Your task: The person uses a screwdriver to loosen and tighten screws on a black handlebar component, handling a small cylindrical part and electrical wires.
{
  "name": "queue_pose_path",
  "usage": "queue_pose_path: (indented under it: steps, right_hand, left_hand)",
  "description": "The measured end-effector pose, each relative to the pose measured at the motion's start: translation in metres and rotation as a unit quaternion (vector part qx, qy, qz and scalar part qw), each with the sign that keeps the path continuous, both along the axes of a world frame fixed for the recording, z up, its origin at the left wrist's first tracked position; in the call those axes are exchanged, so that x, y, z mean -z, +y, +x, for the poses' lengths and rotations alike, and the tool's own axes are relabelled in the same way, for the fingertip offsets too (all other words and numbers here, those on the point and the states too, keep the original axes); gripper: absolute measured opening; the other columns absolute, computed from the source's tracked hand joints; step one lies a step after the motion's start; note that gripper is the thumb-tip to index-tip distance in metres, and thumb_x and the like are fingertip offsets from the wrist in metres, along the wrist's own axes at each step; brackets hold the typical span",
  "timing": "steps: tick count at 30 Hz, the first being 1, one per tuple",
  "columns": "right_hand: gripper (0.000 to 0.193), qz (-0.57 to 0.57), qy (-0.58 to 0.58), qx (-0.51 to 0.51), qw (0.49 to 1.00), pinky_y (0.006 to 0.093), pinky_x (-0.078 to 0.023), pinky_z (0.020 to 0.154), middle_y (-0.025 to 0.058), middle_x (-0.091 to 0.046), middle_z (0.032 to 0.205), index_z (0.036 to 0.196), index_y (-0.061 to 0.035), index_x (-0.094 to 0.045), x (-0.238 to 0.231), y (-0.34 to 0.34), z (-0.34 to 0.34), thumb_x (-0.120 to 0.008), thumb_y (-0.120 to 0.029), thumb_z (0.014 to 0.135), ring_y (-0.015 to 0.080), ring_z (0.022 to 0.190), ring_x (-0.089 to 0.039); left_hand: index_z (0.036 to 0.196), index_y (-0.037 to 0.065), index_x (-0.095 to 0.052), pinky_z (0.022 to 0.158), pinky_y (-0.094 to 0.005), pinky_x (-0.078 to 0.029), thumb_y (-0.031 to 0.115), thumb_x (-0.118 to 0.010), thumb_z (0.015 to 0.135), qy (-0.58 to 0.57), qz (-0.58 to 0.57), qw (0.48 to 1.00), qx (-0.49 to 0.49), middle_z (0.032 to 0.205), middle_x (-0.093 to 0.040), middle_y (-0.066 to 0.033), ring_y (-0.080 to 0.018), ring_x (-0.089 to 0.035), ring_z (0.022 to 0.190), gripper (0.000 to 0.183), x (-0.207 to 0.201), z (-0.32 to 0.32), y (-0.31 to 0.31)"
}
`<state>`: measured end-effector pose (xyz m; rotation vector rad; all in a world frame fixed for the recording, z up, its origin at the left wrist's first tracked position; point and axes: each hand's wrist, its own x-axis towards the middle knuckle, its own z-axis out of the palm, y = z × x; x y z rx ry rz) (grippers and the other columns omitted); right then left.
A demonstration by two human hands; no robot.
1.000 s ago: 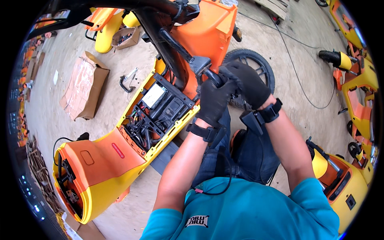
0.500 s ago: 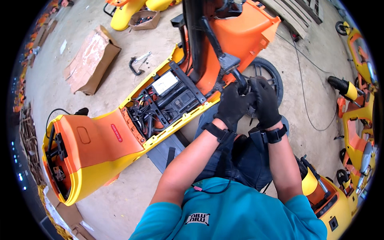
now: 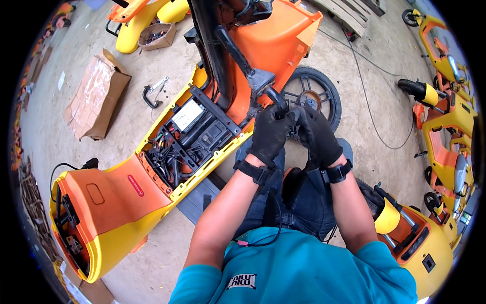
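Observation:
A yellow and orange scooter body point(image 3: 119, 190) lies on its side, with wiring and a battery bay point(image 3: 190, 131) exposed. From its black frame tube point(image 3: 210, 55) a bent black metal bar point(image 3: 277, 99) reaches toward me. Both my hands wear black gloves and meet at the end of that bar. My left hand point(image 3: 268, 134) is closed, fingers curled against the bar's end. My right hand point(image 3: 319, 138) is closed close beside it, fingertips pinched together. A small dark part point(image 3: 292, 131) shows between the hands; its kind is hidden by the fingers.
A loose black spoked wheel point(image 3: 331, 93) lies beyond my right hand. Tools point(image 3: 152, 96) and a large cardboard box point(image 3: 96, 96) are on the floor at left. A cable point(image 3: 372, 114) curves across the right side. More yellow scooters point(image 3: 450, 121) stand along the right edge.
My view has shifted, so the scooter and hands sit further left and more of the wheel shows. Both hands stay together at the bar's end, with small finger changes.

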<state>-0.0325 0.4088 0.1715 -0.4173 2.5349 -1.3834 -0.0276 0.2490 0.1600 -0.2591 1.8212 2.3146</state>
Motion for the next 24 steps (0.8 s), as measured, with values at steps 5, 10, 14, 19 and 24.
queue_pose_path:
  steps: [5, 10, 14, 19, 24]
  right_hand:
    - [0.028, -0.244, -0.320, 0.123, 0.907, 0.0183, -0.030, 0.047, -0.0041, -0.052, 0.073, 0.116, -0.0048, -0.059, -0.025, -0.006, 0.014, -0.055, -0.026, 0.098, 0.0007, 0.053, -0.038]
    - [0.027, -0.198, -0.289, 0.118, 0.929, 0.0186, -0.031, 0.048, -0.0059, -0.051, 0.068, 0.113, -0.0039, -0.062, -0.024, -0.008, 0.020, -0.058, -0.025, 0.096, 0.0012, 0.053, -0.039]
    - [0.030, -0.182, -0.224, 0.137, 0.948, 0.0185, -0.033, 0.052, -0.0047, -0.055, 0.076, 0.119, -0.0025, -0.060, -0.050, -0.005, 0.024, -0.055, -0.024, 0.099, 0.0021, 0.057, -0.039]
    - [0.026, -0.154, -0.133, 0.087, 0.975, 0.0261, -0.044, 0.065, 0.0048, -0.066, 0.083, 0.111, 0.0018, -0.065, -0.069, -0.031, 0.024, -0.059, -0.017, 0.094, 0.0090, 0.073, -0.055]
    - [0.025, -0.119, -0.156, 0.097, 0.976, 0.0260, -0.043, 0.063, 0.0071, -0.064, 0.079, 0.109, 0.0019, -0.065, -0.067, -0.048, 0.020, -0.059, -0.016, 0.092, 0.0093, 0.070, -0.055]
  left_hand:
    - [0.091, -0.003, -0.067, 0.065, -0.0269, -0.046, 0.016, -0.068, 0.087, -0.020, 0.002, 1.000, -0.017, 0.078, -0.065, -0.0038, -0.0084, -0.057, 0.072, 0.020, 0.005, 0.002, 0.002]
    - [0.093, -0.003, -0.064, 0.065, -0.0264, -0.046, 0.017, -0.071, 0.085, -0.027, 0.101, 0.995, -0.002, 0.077, -0.061, -0.0040, -0.0093, -0.054, 0.071, 0.023, 0.007, 0.002, -0.001]
    - [0.102, -0.003, -0.059, 0.064, -0.0251, -0.045, 0.018, -0.075, 0.083, 0.017, -0.013, 0.997, -0.074, 0.082, -0.058, -0.0054, -0.0104, -0.054, 0.073, 0.032, -0.015, 0.010, -0.009]
    - [0.103, -0.002, -0.061, 0.062, -0.0235, -0.044, 0.020, -0.069, 0.087, 0.012, 0.029, 0.996, -0.085, 0.079, -0.059, -0.0041, -0.0091, -0.054, 0.070, 0.028, -0.049, 0.023, -0.033]
    - [0.099, -0.003, -0.066, 0.057, -0.0222, -0.041, 0.019, -0.062, 0.091, -0.046, 0.069, 0.995, -0.057, 0.076, -0.063, -0.0016, -0.0064, -0.052, 0.062, 0.024, -0.050, 0.020, -0.044]
